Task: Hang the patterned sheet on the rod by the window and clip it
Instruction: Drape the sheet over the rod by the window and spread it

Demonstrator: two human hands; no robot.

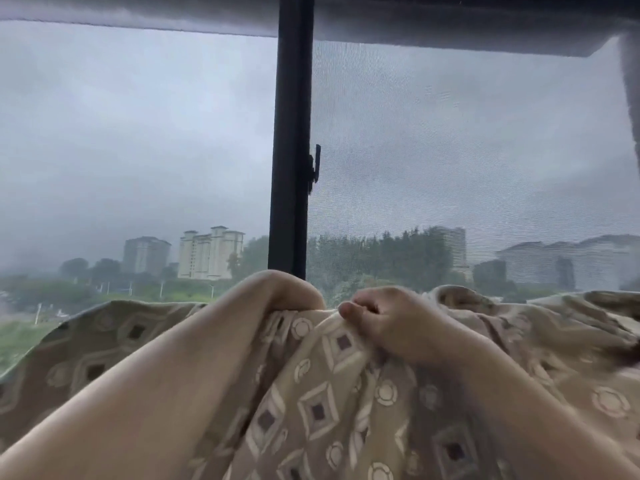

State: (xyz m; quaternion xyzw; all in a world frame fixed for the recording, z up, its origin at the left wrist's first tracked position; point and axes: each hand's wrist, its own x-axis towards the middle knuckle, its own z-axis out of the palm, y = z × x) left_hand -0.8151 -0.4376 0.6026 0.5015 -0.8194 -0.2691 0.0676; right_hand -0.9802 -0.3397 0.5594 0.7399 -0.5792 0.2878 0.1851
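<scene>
The patterned sheet (pixel 332 386), beige with brown diamonds and pale circles, fills the lower part of the view and lies bunched across in front of the window. My left hand (pixel 287 289) bends over the sheet's top edge at the middle, its fingers hidden behind the fabric. Just to its right, my right hand (pixel 381 317) pinches a fold of the sheet between thumb and curled fingers. The two hands nearly touch. The rod is hidden under the draped fabric, and no clip shows.
A black window frame post (pixel 291 133) with a small latch (pixel 315 164) stands straight ahead. An insect screen (pixel 467 150) covers the right pane. A grey ledge (pixel 450 26) runs overhead. Buildings and trees lie far outside.
</scene>
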